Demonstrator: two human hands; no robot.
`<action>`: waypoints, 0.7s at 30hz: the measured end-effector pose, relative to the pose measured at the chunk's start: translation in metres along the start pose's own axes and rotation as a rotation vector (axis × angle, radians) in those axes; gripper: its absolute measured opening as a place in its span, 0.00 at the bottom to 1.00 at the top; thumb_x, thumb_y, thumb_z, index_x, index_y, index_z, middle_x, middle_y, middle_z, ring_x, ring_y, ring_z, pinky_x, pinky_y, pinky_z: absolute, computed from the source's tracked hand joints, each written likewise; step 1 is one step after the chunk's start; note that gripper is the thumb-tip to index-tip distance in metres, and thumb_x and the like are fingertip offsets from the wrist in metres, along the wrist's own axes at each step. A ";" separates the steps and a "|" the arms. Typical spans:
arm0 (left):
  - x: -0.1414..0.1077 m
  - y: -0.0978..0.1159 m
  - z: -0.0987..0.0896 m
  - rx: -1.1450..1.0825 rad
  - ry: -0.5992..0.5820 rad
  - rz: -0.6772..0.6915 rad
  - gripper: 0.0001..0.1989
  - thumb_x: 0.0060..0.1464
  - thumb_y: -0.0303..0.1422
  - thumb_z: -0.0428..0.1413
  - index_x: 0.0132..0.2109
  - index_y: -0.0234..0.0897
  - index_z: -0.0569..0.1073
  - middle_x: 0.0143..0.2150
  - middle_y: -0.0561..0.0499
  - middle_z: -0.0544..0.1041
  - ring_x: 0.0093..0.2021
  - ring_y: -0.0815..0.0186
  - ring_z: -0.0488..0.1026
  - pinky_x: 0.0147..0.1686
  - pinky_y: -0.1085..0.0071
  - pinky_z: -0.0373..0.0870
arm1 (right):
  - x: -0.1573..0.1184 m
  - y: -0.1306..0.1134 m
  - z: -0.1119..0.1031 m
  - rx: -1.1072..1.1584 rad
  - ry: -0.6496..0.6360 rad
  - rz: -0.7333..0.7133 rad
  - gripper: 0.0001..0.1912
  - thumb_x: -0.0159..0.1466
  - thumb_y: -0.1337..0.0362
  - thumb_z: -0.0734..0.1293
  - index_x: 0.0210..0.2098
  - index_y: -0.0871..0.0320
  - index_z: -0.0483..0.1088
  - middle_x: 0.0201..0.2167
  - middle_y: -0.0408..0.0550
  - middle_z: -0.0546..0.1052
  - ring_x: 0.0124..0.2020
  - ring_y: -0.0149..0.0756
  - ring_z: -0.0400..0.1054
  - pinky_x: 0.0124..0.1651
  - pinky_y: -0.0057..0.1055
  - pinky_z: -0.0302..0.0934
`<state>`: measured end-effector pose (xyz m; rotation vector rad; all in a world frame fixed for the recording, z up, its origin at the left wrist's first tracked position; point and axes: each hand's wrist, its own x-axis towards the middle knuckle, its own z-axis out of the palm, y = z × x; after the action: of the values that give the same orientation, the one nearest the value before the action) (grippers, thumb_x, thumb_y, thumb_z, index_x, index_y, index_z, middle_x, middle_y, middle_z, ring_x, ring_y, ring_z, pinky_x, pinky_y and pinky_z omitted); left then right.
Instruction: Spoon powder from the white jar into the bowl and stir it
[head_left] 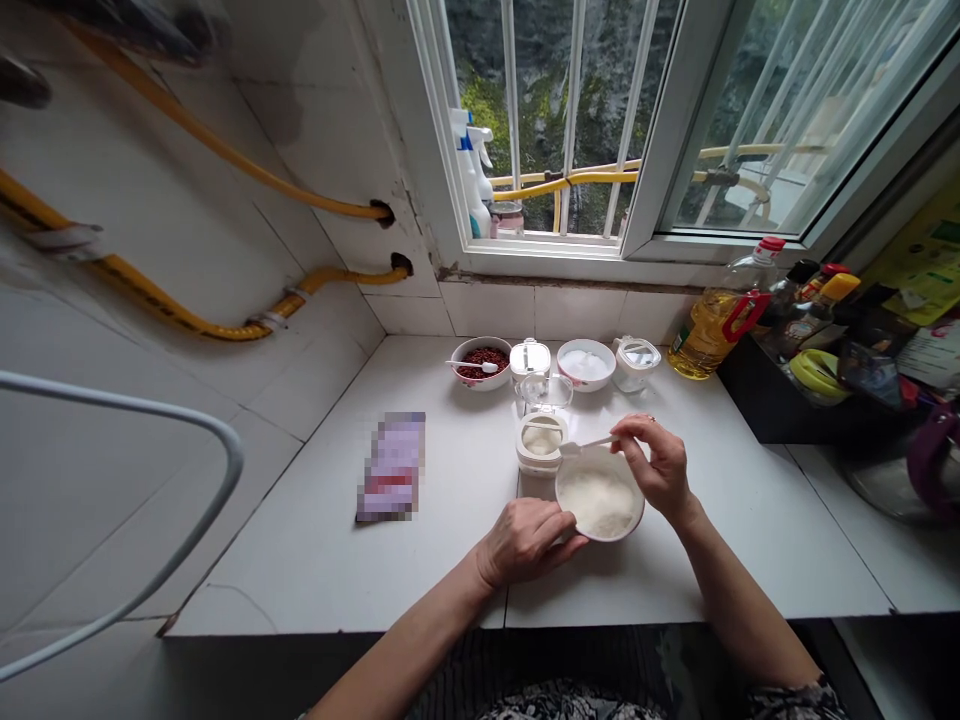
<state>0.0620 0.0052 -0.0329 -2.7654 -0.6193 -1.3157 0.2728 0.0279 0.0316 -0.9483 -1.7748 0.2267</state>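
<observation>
My left hand (529, 542) grips the near left rim of a white bowl (637, 515) that holds a pale powdery or granular food (598, 497). Between the fingers of my right hand (654, 462) is the handle of a small white spoon (592, 443). The spoon's head is over the gap between the bowl's far rim and a white seasoning jar (538, 464). That jar stands just beyond the bowl with its clear lid (546, 392) flipped up, and pale contents show inside. Whether the spoon carries anything is too small to tell.
Along the back stand a bowl of dark red spice (482, 356) with a white spoon, a lidded jar (530, 357), a bowl of white grains (586, 365) and another jar (636, 362). An oil bottle (705, 325) is at right, a blurred purple packet (391, 467) at left.
</observation>
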 end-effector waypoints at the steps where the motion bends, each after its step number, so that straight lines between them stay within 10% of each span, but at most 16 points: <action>1: 0.000 0.000 0.000 0.001 0.001 0.000 0.10 0.65 0.34 0.50 0.34 0.36 0.68 0.22 0.55 0.70 0.20 0.71 0.66 0.21 0.72 0.57 | 0.000 0.001 -0.004 -0.012 -0.004 0.036 0.09 0.63 0.73 0.61 0.34 0.55 0.70 0.24 0.44 0.74 0.28 0.37 0.69 0.36 0.35 0.64; 21: -0.001 0.000 -0.001 -0.005 -0.013 0.005 0.10 0.65 0.34 0.51 0.35 0.36 0.68 0.22 0.55 0.70 0.20 0.71 0.65 0.22 0.72 0.57 | -0.001 0.015 -0.002 -0.129 -0.301 0.226 0.10 0.55 0.72 0.58 0.22 0.55 0.67 0.21 0.43 0.73 0.25 0.34 0.63 0.37 0.33 0.58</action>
<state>0.0611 0.0052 -0.0329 -2.7797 -0.6108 -1.3006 0.2822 0.0367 0.0231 -1.2620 -1.9716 0.4213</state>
